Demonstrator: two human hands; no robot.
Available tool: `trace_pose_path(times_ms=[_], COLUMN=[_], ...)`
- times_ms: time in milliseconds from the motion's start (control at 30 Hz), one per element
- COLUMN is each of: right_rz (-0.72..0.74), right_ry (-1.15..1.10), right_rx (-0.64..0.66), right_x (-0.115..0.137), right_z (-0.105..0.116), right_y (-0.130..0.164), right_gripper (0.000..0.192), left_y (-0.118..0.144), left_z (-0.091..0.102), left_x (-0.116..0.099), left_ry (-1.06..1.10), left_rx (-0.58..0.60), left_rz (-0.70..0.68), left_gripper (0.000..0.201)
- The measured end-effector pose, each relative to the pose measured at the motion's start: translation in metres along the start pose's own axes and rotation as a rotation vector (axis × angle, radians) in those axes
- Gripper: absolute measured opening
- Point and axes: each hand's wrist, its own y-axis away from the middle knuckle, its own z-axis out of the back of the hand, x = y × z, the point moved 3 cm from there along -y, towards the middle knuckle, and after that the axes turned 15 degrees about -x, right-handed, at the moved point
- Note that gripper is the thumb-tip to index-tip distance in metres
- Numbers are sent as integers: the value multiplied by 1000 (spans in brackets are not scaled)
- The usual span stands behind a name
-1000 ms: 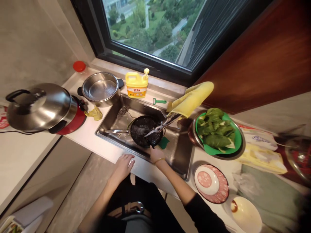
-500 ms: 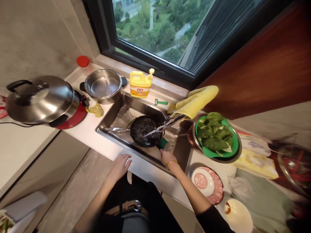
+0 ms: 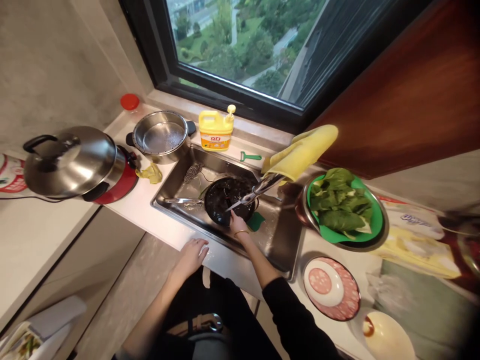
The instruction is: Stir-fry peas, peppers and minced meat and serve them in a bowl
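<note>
The right hand [image 3: 237, 226] is down in the sink [image 3: 279, 240], right at the near edge of the black pan [image 3: 228, 200]. Its fingers are bent in a narrow grip at the rim of the pan, but it is too small to tell if they pinch the rim or hold something little. A gold bracelet sits on that wrist. The pan lies in the middle of the sink, with its long silver handle pointing to 9 o'clock. The tap [image 3: 255, 192] reaches over the pan from 2 o'clock. A green sponge [image 3: 256, 221] lies just beside the right hand, at 3 o'clock from it.

The left hand [image 3: 193, 255] lies flat on the front edge of the worktop [image 3: 127, 202], fingers spread, holding nothing. It is at 7 o'clock from the pan.

At 10 o'clock from the pan is a steel scrubber [image 3: 192, 172]. Behind the sink, at 12 o'clock, stands a yellow soap bottle [image 3: 215, 131]. A steel strainer pot [image 3: 161, 136] sits at 10 o'clock, farther back. A big pot with a lid [image 3: 71, 162] is far off at 9 o'clock. A yellow cloth [image 3: 300, 152] hangs over the tap. A bowl of green leaves [image 3: 343, 207] sits at 3 o'clock, and a pink plate [image 3: 332, 287] at 4 o'clock.
</note>
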Motion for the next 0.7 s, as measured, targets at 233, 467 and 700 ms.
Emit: trace_pose_path(times_ms=[233,467,700], right_rz=[113,-106,-400], right_ry=[-82,-32,-423], right_rx=[84,120,27], right_x=[-30,-67,-58], right_z=[9,35,32], right_y=[30,63,21], right_gripper=[45,45,49], left_y=[-42,-141,-172], left_z=[-33,-109,-121], left_x=[-21,-64,-52], left_ry=[542,1244,1422], left_rx=[-22,-114,-200], left_rz=[213,755,988], left_gripper=[22,12,23])
